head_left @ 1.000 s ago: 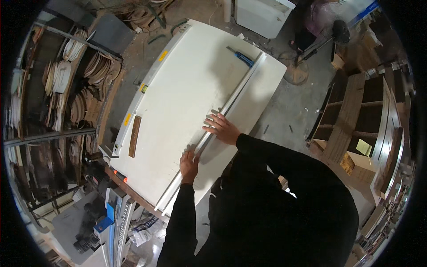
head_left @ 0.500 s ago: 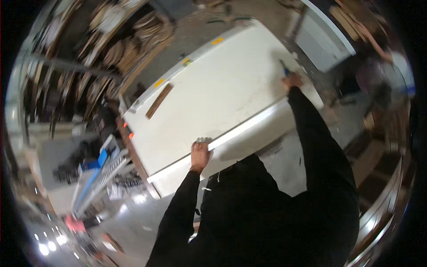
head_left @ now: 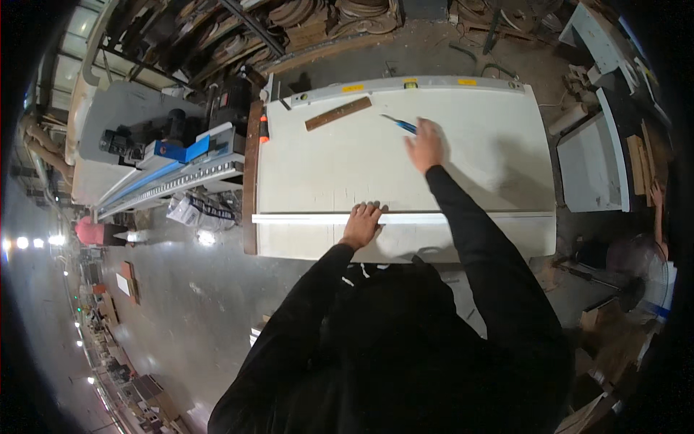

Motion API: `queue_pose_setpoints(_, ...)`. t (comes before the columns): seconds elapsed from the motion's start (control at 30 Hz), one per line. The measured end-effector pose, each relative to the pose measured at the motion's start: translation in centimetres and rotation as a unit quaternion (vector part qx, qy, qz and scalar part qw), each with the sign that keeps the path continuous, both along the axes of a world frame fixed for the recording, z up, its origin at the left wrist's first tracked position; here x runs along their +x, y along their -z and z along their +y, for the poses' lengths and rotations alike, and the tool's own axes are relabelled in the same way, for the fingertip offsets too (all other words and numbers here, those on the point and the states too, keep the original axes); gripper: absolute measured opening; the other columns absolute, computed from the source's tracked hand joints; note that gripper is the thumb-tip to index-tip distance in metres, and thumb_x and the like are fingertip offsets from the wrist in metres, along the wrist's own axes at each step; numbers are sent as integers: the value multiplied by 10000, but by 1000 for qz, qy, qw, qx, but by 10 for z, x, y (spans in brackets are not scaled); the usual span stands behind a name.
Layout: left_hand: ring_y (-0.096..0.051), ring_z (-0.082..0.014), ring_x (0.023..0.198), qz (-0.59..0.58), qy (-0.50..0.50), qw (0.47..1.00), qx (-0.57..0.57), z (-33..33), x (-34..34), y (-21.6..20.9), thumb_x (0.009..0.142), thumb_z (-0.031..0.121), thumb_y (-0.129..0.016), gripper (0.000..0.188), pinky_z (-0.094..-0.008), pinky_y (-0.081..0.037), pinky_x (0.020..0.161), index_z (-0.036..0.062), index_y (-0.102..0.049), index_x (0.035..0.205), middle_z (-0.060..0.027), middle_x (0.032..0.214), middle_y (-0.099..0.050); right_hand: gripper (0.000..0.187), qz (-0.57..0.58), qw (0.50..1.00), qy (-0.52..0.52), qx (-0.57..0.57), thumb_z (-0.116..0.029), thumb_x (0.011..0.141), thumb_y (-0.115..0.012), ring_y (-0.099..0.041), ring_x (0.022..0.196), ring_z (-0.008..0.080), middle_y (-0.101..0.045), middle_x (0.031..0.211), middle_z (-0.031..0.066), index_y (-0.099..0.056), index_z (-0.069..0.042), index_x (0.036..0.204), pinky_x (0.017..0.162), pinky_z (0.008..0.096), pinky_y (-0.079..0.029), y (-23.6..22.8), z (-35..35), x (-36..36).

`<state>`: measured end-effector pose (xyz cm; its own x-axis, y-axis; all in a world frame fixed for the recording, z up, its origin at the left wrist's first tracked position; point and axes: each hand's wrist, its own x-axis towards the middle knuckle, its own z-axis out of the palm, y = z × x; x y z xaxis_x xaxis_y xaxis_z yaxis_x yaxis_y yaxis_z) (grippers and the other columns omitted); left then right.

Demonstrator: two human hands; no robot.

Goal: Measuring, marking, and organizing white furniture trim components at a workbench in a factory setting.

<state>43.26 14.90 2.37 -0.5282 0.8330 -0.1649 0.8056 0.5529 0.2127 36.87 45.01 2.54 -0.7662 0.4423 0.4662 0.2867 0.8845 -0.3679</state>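
A white strip [head_left: 303, 218] lies lengthwise along the near part of a large white board [head_left: 491, 123]. My left hand [head_left: 361, 226] presses down on the strip left of its middle, fingers bent over its far edge. Beyond the strip my right hand [head_left: 426, 147] is over the board, with the end of a slim blue-handled knife [head_left: 403, 125] between its thumb and fingers. The knife's thin blade points up and left. Left of it lies a brown wooden strip [head_left: 338, 113], at a slant. A long grey spirit level [head_left: 390, 86] runs along the board's far edge.
An orange-and-black tool [head_left: 264, 126] rests at the board's left edge. Further left stands a machine with blue parts and a metal rail [head_left: 173, 177]. A white panel [head_left: 598, 163] stands to the right. Another person's hand [head_left: 656, 194] is at the far right, near a fan [head_left: 635, 286].
My view has turned, so the board now lies nearly level. My right hand has moved left over the board with the knife. My left hand stays on the white strip.
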Motion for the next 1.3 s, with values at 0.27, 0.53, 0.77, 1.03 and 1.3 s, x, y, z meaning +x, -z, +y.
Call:
queue_pose_setpoints(0.27,-358,-405,1528,33,-57,996,66,-40,-7,14,1001,444,-586,766,-523,-241,1284,16,-367,1598,-226,1622,-424,603,-220,935,-242,-137,-407,982,-682,-556,1332,365,-591,1469,149,-556,-43,1446,1155,505,-398,19,-154,140)
queue_pose_setpoints(0.53,-180,-447,1606,73,-168,983,13,-178,-61,16,1021,626,-525,931,-549,-159,1310,101,-173,1705,-201,1748,-211,612,-259,941,-218,20,-293,902,-795,-517,1371,298,-592,1427,84,-577,-100,1439,1248,513,-323,6,-32,207)
queue_pose_setpoints(0.77,-147,-463,1609,155,-412,897,-41,-345,-126,34,1027,684,-490,968,-597,-102,1301,49,-186,1692,-246,1745,-179,453,-255,951,-170,49,-314,900,-799,-548,1299,330,-613,1318,92,-625,-73,1242,1174,508,-400,13,-1,225)
queue_pose_setpoints(1.03,-710,-404,1071,-9,-535,832,146,-347,-118,18,1016,459,-670,594,-508,-542,939,-22,-642,1362,-254,1202,-730,482,-283,946,-158,-9,-356,903,-762,-567,1292,361,-662,1335,150,-661,-53,1265,1154,516,-391,54,2,243)
queue_pose_setpoints(1.3,-541,-445,1224,112,-137,969,170,-258,-82,34,886,254,-753,447,-527,-398,1085,-12,-646,1230,-232,1315,-632,549,-228,949,-217,5,-388,916,-760,-564,1287,318,-655,1327,139,-655,-38,1326,1136,493,-406,32,-70,215)
